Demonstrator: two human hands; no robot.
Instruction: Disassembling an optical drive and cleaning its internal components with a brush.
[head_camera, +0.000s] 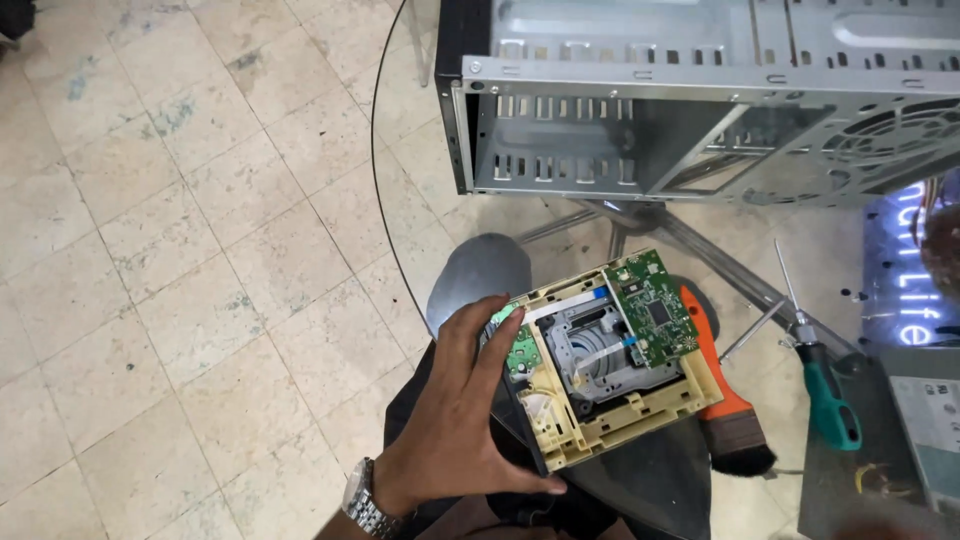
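My left hand (460, 410), with a metal watch at the wrist, grips the near left edge of an opened optical drive (600, 360). The drive has a cream plastic frame, a grey metal mechanism in the middle and two green circuit boards, the larger one (655, 307) at its far right corner. It is held a little above the glass table (400, 250), tilted. My right hand is not in view.
An empty metal computer case (700, 100) lies on its side at the far end of the round glass table. A brush with an orange handle (725, 400) lies under the drive's right edge. A green-handled screwdriver (825, 385) lies to the right. Tiled floor spreads on the left.
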